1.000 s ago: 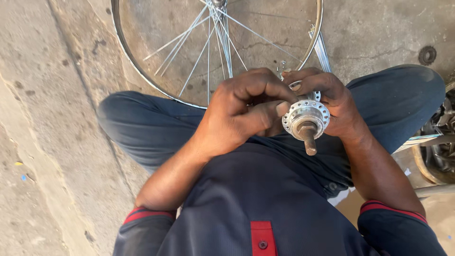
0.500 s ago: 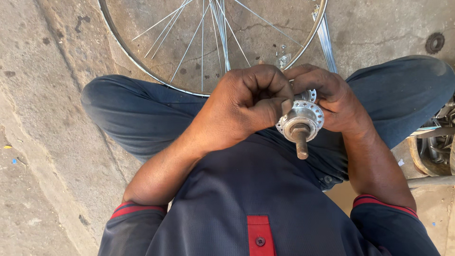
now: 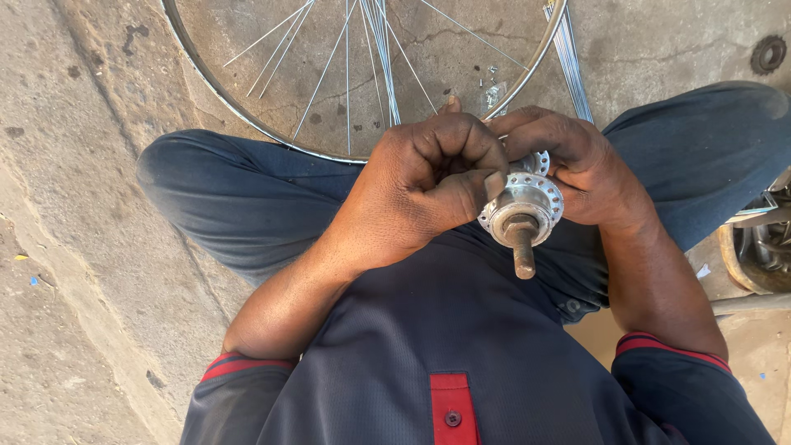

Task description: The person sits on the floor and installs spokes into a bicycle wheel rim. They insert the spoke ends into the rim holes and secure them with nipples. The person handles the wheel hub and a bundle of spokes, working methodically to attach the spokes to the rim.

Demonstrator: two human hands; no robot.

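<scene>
Left hand [image 3: 428, 185] at frame centre, fingers curled tight into fist, thumb side pressing flange of metal wheel hub [image 3: 521, 210]. Right hand [image 3: 577, 165] just right of it, fingers wrapped around hub's far side, gripping. Hub sits centre-right of frame, above lap, rusty axle [image 3: 522, 247] pointing toward camera. Spoked wheel rim [image 3: 247, 124] lies on concrete floor [image 3: 74, 206] across top of frame, loose spokes [image 3: 568, 58] beside it, upper right.
</scene>
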